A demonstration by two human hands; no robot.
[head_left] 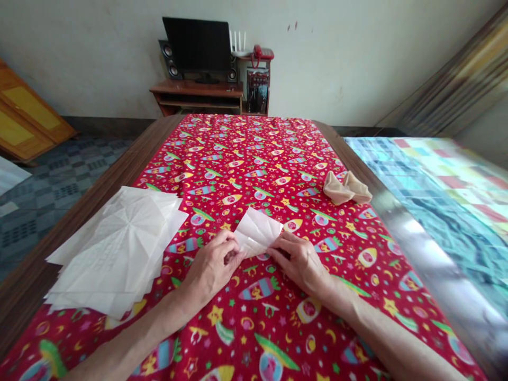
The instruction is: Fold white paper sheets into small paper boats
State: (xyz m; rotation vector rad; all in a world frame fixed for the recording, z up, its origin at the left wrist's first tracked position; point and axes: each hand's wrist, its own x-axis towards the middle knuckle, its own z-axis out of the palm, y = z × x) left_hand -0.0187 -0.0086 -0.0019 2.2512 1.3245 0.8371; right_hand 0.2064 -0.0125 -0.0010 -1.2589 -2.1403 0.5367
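A small folded sheet of white paper (257, 231) with crease lines lies on the red patterned cloth (254, 174) in front of me. My left hand (220, 259) pinches its lower left edge between thumb and fingers. At its lower right corner, my right hand (299, 257) grips the paper the same way. Left of my hands sits a stack of creased, thin white sheets (119, 243), the top one marked with folds spreading from a centre. A folded beige paper piece (346, 188) with raised points stands on the cloth to the right.
Brown wooden table edges (130, 159) show on both sides of the cloth. Beyond the far end stand a desk (196, 91) with a monitor (197, 47), and a red telephone (262, 53). A bed with a patterned cover (444, 201) is at the right, a yellow cabinet (29, 114) at the left.
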